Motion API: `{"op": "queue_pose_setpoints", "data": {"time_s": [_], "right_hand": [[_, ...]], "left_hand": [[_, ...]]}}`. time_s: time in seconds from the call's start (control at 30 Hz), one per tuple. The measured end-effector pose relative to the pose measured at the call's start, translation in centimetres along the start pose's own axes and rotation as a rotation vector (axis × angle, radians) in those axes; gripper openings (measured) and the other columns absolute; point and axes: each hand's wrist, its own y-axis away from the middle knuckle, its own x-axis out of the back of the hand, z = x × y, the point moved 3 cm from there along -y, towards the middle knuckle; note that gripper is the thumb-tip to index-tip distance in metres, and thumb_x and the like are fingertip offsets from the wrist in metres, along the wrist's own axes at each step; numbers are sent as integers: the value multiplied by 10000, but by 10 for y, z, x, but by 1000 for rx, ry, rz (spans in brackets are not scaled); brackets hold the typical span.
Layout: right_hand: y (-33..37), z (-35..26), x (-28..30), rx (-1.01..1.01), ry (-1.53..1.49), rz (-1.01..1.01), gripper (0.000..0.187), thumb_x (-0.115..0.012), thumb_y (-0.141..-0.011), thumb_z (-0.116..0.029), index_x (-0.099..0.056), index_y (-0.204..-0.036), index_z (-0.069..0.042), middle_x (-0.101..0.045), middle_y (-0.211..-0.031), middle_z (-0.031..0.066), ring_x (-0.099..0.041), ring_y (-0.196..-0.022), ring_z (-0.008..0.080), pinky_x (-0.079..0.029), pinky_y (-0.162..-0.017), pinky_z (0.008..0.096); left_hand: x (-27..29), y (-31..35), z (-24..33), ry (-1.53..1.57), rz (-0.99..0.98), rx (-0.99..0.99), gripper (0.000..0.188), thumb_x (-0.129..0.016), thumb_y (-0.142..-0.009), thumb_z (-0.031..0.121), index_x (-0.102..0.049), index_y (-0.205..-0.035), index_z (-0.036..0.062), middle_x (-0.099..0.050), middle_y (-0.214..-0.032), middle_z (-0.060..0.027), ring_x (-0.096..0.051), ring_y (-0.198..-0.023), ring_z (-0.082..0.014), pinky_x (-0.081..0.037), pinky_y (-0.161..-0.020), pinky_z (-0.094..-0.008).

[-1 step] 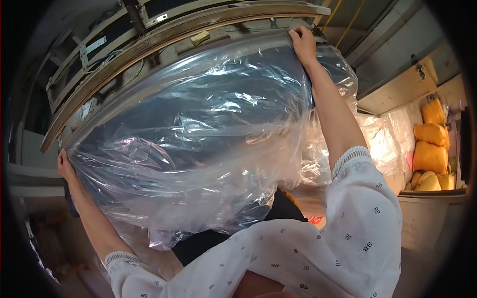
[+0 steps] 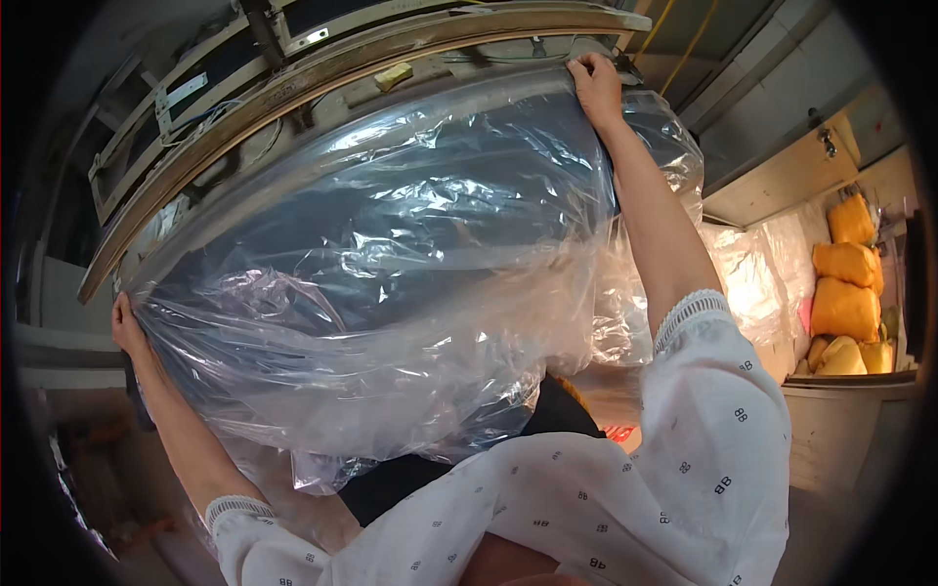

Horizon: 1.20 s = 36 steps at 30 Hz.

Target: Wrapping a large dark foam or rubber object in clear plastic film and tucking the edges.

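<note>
1. Your L hand (image 2: 126, 322) is at the far L end of the film (image 2: 391, 244), fingers curled in, gripping its gathered corner; fingertips partly hidden, so can't tell the exact pinch.
2. Your R hand (image 2: 596, 86) is up top, thumb & fingers closed in a pinch on the film's upper R edge.
3. Film = clear, shiny, wrinkled. It's stretched btwn your hands, w/ creases fanning out from the L corner; lower part hangs loose & bunched toward your lap.
4. Film's top edge runs just below the curved rail (image 2: 283, 93), nearest at both ends.
5. Yellow block (image 2: 394, 77) sits btwn rail & film edge, approx mid-span.
6. Metal bracket (image 2: 184, 95) is on the frame behind the rail, upper L.
7. Black cloth (image 2: 401, 481) shows under the film's lower edge, nr your white shirt (image 2: 547, 488).
8. Off to the R: more clear plastic (image 2: 757, 278), brightly lit, & a stack of orange-yellow bundles (image 2: 846, 308) beyond it.
9. Yellow cords (image 2: 696, 44) hang top R, past your R hand.
</note>
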Motion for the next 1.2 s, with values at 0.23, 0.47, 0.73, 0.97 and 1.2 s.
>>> {"op": "queue_pose_setpoints", "data": {"time_s": [0.23, 0.47, 0.73, 0.97, 1.2], "right_hand": [[-2, -2, -2, -65, 28, -24, 286, -642, -751, -279, -596, -854, -17, -545, -897, 167, -539, -861, 303, -436, -772, 374], [-5, 8, 0, -146, 77, 86, 365, -601, -762, -283, -461, -894, 28, -448, -974, 213, -427, -954, 366, -352, -881, 393], [-6, 12, 8, -158, -38, 155, 431, -400, -898, -378, -450, -941, 49, -445, -1064, 275, -418, -1005, 407, -328, -909, 444], [4, -20, 19, 15, 12, 238, 317, -443, -901, -292, -469, -865, 21, -476, -944, 217, -445, -927, 376, -356, -830, 423], [86, -70, 40, -631, -923, -107, 263, -479, -914, -258, -446, -1013, -16, -483, -972, 93, -524, -778, 151, -440, -682, 277]], "left_hand": [[-12, -23, -11, -32, -57, -4, 425, -644, -800, 371, -646, -999, -5, -649, -936, -80, -563, -868, -169, -413, -800, -269], [4, -23, -35, -247, 107, -5, 441, -490, -865, 323, -588, -1040, -69, -594, -1048, -208, -540, -985, -301, -385, -880, -343], [9, -34, -44, -220, 75, -48, 415, -415, -887, 285, -586, -1047, -57, -578, -1069, -219, -523, -1012, -314, -367, -901, -349], [15, 2, -2, -259, -213, -137, 428, -462, -910, 348, -614, -1012, -39, -614, -978, -169, -562, -911, -239, -410, -836, -331], [202, 65, 102, 205, 75, 107, 440, -534, -905, 289, -505, -1218, -19, -524, -1216, -104, -494, -1082, -198, -379, -940, -302]]}}
